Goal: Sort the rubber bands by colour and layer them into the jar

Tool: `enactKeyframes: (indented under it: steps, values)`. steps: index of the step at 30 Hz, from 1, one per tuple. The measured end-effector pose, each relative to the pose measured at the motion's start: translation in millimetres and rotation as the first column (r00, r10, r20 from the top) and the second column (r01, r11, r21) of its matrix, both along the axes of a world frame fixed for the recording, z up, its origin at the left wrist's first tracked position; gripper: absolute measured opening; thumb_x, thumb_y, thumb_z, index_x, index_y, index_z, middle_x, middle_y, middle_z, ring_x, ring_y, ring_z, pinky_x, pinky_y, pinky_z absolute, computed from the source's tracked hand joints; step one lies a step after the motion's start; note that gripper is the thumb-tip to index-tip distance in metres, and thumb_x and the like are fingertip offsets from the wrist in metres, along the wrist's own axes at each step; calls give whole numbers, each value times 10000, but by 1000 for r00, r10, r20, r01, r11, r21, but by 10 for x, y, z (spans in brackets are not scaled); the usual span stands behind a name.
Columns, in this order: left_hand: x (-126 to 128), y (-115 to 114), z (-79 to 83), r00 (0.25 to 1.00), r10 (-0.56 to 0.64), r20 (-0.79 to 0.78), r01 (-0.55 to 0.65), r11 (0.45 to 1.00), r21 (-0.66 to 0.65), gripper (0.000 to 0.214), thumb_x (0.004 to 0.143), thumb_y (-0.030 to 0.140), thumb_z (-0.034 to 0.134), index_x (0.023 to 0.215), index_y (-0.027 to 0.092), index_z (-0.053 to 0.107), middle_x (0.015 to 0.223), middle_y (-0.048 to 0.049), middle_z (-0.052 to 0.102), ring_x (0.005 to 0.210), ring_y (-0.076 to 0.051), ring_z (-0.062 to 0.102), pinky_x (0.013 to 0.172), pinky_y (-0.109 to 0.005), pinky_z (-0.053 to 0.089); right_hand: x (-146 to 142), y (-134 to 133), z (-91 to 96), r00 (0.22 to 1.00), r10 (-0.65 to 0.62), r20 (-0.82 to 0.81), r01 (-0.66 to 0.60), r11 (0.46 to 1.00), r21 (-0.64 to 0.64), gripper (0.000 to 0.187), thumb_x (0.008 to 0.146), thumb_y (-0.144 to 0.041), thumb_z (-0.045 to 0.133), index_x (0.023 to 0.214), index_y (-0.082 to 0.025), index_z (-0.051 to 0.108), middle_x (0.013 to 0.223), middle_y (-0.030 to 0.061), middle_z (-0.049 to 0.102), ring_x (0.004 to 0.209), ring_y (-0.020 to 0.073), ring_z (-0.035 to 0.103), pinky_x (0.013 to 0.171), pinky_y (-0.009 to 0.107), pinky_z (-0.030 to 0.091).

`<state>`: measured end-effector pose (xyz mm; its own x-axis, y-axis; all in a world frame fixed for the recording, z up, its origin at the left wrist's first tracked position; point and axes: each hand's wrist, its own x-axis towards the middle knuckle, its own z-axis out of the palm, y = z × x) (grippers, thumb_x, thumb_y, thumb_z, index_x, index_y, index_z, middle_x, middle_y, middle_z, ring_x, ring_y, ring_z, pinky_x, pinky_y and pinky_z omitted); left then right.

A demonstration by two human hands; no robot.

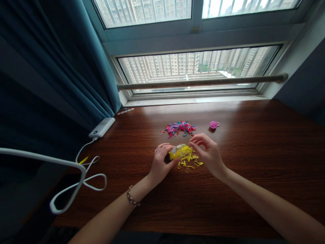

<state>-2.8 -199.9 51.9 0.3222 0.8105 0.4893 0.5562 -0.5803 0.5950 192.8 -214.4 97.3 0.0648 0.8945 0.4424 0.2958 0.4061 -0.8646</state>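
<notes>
My left hand [164, 157] is closed around a small clear bottle [179, 151] with a dark end, lying tilted with its mouth to the right. Yellow paper clips fill part of the bottle and spill from its mouth. Several loose yellow paper clips [190, 163] lie on the table below it. My right hand [208, 152] is beside the mouth, thumb and fingers curled close together near the clips; whatever may be between the fingertips is too small to make out. Farther back sits a pile of pink, red and blue paper clips [180, 128].
A pink cup-shaped piece with a loop [213, 125] stands at the back right of the brown wooden table [254, 142]. On the left are a white power strip [102, 127], its looped white cable [81, 176] and a blue curtain [83, 67]. A window with a rail [203, 82] is behind.
</notes>
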Motion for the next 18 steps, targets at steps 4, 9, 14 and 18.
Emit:
enactKeyframes:
  steps: [4, 9, 14, 18]
  values:
    - [-5, 2, -9, 999, 32, 21, -32, 999, -12, 341, 714, 345, 637, 1002, 197, 528, 1031, -73, 566, 1053, -227, 468, 910, -389, 381, -15, -82, -32, 983, 76, -169, -112, 970, -214, 209, 832, -354, 497, 950, -181, 508, 793, 33, 610, 650, 151, 606, 581, 275, 490]
    - [0, -3, -9, 999, 40, 5, -40, 999, -19, 328, 721, 350, 627, 994, 199, 524, 1027, -74, 563, 1050, -230, 468, 909, -396, 378, -75, -184, 44, 940, 161, -301, -241, 937, -251, 212, 816, -337, 522, 946, -170, 530, 843, 47, 621, 708, 159, 626, 614, 271, 519]
    - [9, -13, 6, 999, 38, -7, -38, 999, -10, 330, 712, 351, 635, 992, 207, 535, 1008, -66, 576, 1056, -235, 466, 921, -404, 366, -80, -169, 118, 986, 153, -64, -158, 984, -79, 139, 831, -232, 505, 907, -181, 609, 882, 51, 630, 798, 163, 600, 718, 289, 493]
    - [16, -21, 16, 999, 45, 0, -45, 999, 0, 338, 700, 344, 644, 989, 204, 538, 1008, -65, 583, 1055, -237, 472, 917, -404, 373, -80, -181, 112, 966, 96, 240, -118, 990, 76, 185, 833, -182, 482, 948, -203, 625, 829, 53, 625, 806, 182, 559, 719, 314, 472]
